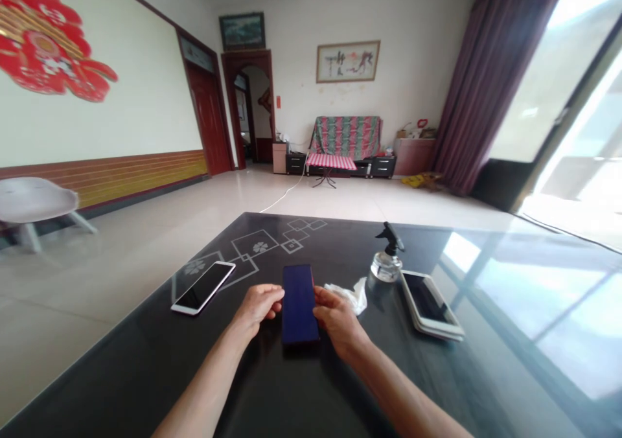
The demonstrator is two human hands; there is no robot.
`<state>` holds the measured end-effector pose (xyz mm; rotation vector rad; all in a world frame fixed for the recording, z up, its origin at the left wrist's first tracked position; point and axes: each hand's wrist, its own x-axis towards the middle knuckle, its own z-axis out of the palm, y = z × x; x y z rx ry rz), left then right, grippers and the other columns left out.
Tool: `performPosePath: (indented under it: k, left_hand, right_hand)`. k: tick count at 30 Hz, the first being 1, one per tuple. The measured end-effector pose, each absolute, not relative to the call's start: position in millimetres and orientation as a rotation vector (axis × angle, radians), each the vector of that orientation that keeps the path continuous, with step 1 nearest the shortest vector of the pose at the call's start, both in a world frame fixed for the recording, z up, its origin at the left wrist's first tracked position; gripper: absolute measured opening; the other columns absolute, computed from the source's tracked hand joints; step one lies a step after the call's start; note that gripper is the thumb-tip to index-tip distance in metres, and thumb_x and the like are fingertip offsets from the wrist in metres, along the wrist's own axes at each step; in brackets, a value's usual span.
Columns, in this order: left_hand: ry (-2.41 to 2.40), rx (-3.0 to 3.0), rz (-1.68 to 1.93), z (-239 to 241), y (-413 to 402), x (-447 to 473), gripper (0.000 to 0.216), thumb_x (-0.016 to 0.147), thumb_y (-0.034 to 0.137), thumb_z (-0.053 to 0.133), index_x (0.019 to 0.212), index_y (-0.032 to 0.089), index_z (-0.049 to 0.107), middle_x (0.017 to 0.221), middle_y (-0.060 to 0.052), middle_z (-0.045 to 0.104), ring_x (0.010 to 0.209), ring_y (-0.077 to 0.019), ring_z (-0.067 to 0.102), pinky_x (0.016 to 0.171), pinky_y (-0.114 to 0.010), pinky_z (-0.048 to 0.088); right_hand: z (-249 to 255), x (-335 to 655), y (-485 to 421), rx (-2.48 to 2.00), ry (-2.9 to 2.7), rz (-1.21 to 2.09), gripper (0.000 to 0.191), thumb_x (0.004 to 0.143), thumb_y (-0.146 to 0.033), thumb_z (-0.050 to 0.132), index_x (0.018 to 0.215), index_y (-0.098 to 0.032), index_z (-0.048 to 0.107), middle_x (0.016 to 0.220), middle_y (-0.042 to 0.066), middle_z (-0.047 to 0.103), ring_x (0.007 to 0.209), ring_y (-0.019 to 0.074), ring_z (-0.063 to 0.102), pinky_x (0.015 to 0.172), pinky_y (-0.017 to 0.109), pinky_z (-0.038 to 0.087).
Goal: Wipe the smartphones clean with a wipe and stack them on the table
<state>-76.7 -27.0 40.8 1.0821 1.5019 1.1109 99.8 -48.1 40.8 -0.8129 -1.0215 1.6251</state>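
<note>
A dark blue phone lies flat on the black glass table, straight in front of me. My left hand rests at its left edge with the fingers curled against it. My right hand holds the right edge, fingers curled along the side. A crumpled white tissue lies just behind my right hand, touching it or nearly so.
A white-edged phone lies to the left. A small clear spray bottle stands at the right, with stacked phones beside it. A white chair stands on the floor at the far left.
</note>
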Motion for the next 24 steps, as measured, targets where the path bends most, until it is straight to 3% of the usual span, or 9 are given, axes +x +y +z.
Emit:
performPosePath:
  k: [6,9,12,19,21,24]
  left_hand:
    - [1.440,1.111,1.136,67.5,-28.0,-14.1,0.024,0.066,0.024,0.066,0.084,0.010,0.069,0.058,0.000,0.060,0.049,-0.0084,0.054,0.040,-0.015,0.038]
    - [1.380,1.151,1.097,75.5,-36.2,39.0,0.014,0.065,0.021,0.068,0.074,0.011,0.070,0.051,0.001,0.057,0.047,-0.0087,0.054,0.039,-0.015,0.036]
    - [1.341,1.164,1.041,75.9,-43.9,95.1,0.007,0.066,0.017,0.066,0.067,0.011,0.069,0.049,0.001,0.056,0.045,-0.0084,0.053,0.038,-0.015,0.035]
    - [1.303,1.189,0.929,67.9,-27.2,183.4,0.006,0.072,0.014,0.065,0.070,0.010,0.068,0.051,0.001,0.056,0.045,-0.0081,0.053,0.039,-0.016,0.036]
    - [1.317,1.206,0.885,66.3,-15.6,194.9,0.009,0.077,0.016,0.064,0.074,0.008,0.068,0.058,-0.002,0.059,0.051,-0.0099,0.057,0.044,-0.018,0.041]
    - [1.336,1.226,0.792,63.9,0.8,205.6,0.022,0.087,0.027,0.060,0.100,0.010,0.063,0.093,-0.008,0.065,0.079,-0.0168,0.063,0.067,-0.030,0.053]
  right_hand:
    - [66.6,152.5,-63.5,-0.944,-0.962,1.425,0.050,0.054,-0.014,0.057,0.103,-0.016,0.069,0.077,0.001,0.068,0.060,0.0119,0.056,0.057,0.024,0.044]
    - [67.5,199.5,-82.9,-1.016,-0.921,1.354,0.054,0.054,-0.016,0.059,0.107,-0.016,0.068,0.079,0.002,0.069,0.062,0.0132,0.058,0.059,0.025,0.045]
    - [62.6,249.5,-101.1,-1.114,-0.864,1.275,0.053,0.054,-0.019,0.062,0.106,-0.017,0.069,0.080,0.002,0.070,0.063,0.0146,0.060,0.059,0.025,0.047]
    - [54.8,328.5,-93.5,-1.252,-0.760,1.094,0.058,0.051,-0.018,0.061,0.108,-0.012,0.068,0.084,0.005,0.072,0.066,0.0167,0.064,0.057,0.024,0.047]
    - [54.9,337.6,-80.9,-1.297,-0.788,1.021,0.056,0.051,-0.018,0.059,0.106,-0.011,0.069,0.085,0.006,0.073,0.064,0.0165,0.064,0.055,0.024,0.047]
    - [53.8,344.9,-62.5,-1.345,-0.829,0.914,0.052,0.052,-0.020,0.058,0.102,-0.011,0.070,0.088,0.006,0.073,0.067,0.0174,0.064,0.058,0.024,0.048]
